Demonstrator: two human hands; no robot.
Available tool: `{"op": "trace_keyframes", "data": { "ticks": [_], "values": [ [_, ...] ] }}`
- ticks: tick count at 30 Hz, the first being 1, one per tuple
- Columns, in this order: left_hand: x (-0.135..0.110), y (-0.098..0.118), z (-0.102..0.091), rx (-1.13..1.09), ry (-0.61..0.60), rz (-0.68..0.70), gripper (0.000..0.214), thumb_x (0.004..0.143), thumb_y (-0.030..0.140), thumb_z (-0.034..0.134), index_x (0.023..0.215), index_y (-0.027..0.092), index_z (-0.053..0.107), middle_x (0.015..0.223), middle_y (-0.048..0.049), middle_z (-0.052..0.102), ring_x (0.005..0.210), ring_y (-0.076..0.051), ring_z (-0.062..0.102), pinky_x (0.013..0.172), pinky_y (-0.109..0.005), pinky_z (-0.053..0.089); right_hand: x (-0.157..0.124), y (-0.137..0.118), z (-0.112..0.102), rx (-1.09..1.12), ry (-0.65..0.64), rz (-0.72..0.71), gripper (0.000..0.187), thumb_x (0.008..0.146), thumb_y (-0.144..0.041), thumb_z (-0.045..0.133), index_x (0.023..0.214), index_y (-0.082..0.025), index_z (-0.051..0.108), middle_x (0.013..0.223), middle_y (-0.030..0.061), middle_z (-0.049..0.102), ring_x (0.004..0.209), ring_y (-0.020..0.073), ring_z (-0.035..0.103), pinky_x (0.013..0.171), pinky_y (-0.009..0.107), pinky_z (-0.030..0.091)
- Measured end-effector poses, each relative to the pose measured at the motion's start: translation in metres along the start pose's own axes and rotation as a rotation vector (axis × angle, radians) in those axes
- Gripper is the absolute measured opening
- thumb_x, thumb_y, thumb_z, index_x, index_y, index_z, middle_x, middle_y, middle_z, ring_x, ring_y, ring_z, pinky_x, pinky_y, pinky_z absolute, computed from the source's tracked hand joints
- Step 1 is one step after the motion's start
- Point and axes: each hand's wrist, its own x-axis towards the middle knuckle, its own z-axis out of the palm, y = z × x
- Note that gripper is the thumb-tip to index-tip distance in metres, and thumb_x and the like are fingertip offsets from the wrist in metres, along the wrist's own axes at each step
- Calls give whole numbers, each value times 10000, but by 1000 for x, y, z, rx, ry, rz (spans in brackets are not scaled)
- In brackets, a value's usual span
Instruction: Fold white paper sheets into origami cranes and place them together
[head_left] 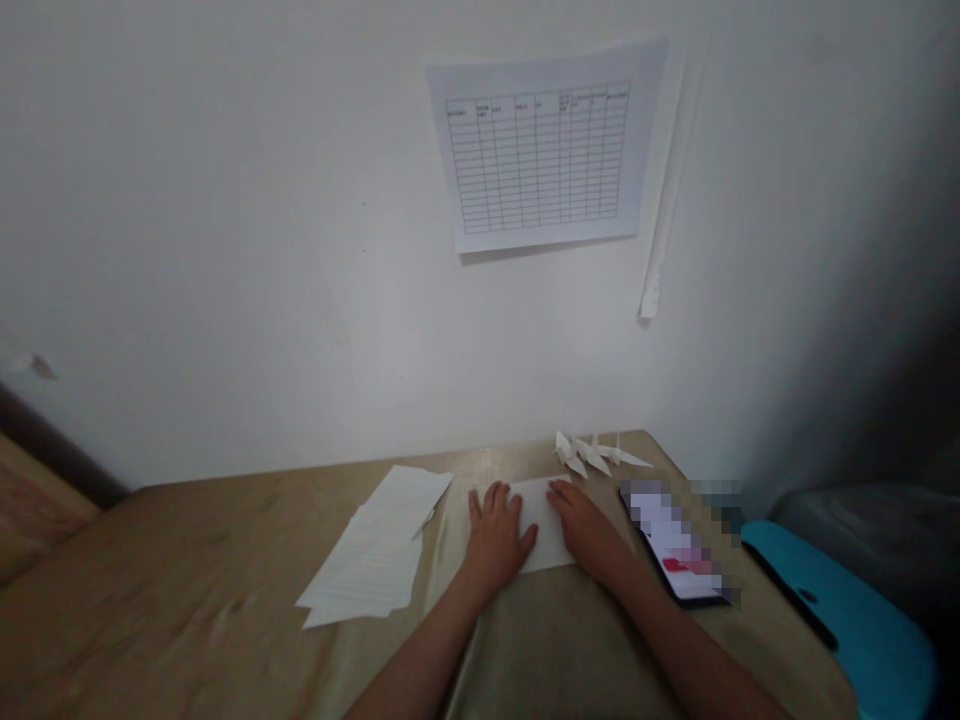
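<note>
Okay, my left grip (495, 535) and right grip (589, 530) are both palm-down, fingers loosely spread, no pinch that I can see. They sit either side of a white rectangular paper sheet (544, 525), which lies flat on the tan glossy-topped desk (187, 560), right in front of me near the far edge. Left fingertips sit at its left edge; right fingers lie over its right side, so the sheet looks pinned from both sides, probably to stop it sliding on that slick top. Its long axis appears to run away from me, slightly skewed, though my hands hide part of the outline, so that's a judgement. To the left, a loose stack of white lined paper sheets (371, 545) sits within easy reach, angled on the desk. Beyond my right grip, a row of small white folded paper cranes (600, 455) lines up near the wall, likely parked out of the work area. A black-edged smartphone (675, 545), its screen pixelated, lies to the right. A printed grid chart (540, 150) is taped to the wall above.
</note>
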Motion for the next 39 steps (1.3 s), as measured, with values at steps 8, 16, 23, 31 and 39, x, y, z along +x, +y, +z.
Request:
{"op": "trace_keyframes", "data": {
  "ticks": [8, 16, 23, 31, 39],
  "values": [
    [5, -9, 6, -101, -185, 164, 622, 1028, 531, 335, 1594, 281, 269, 1664, -57, 296, 1542, -273, 267, 1241, -661, 132, -4, -17, -5, -8, -71, -9, 566, 963, -207, 336, 1516, -132, 432, 1600, 121, 398, 1492, 236, 357, 1255, 478, 268],
    [6, -15, -2, -75, -172, 144, 648, 1004, 560, 399, 1584, 289, 301, 1675, -69, 262, 1554, -293, 230, 1240, -650, 141, -8, -6, -20, -82, -111, 176, 749, 972, -535, 426, 1565, -91, 318, 1652, 157, 239, 1546, 291, 220, 1265, 525, 168],
    [5, -26, -8, -103, -186, 199, 595, 1024, 525, 386, 1573, 305, 317, 1673, -55, 275, 1551, -262, 244, 1248, -613, 167, -10, 1, -19, -57, -102, 157, 751, 971, -555, 437, 1565, -110, 323, 1661, 151, 231, 1551, 281, 205, 1262, 516, 184],
    [3, -26, -5, -192, -63, 228, 344, 994, 313, 533, 1326, 266, 612, 1423, -81, 593, 1379, -242, 489, 1236, -552, 267, -6, 4, -35, 124, -34, -22, 394, 917, -244, 540, 1291, -200, 654, 1467, 118, 554, 1413, 251, 448, 1210, 453, 340],
    [-8, -24, -20, -276, -269, 226, 732, 797, 591, 746, 1440, 305, 543, 1594, -130, 423, 1495, -373, 337, 1227, -663, 176, -8, -2, -44, 241, -106, -45, 330, 922, -254, 554, 1205, -256, 723, 1401, 90, 597, 1334, 249, 518, 1177, 437, 385]
  ]
}}
